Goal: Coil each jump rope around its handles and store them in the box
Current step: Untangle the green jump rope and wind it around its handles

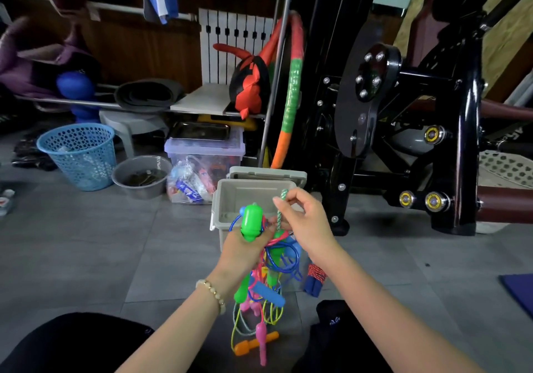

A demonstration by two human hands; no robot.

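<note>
Left hand (240, 247) grips the green handle (251, 219), right hand (305, 222) pinches the rope (279, 215), so probably best to wrap snug, tangle-free.

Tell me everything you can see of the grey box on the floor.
The grey box looks like matte plastic, rectangular, with a lipped rim. It stands upright on the tiled floor, open, its lid tipped back behind it, beside the black machine. What shows of the inside looks empty. The left hand and right hand, holding tangled jump ropes, hide its lower front; whether they touch it is unclear.
</note>
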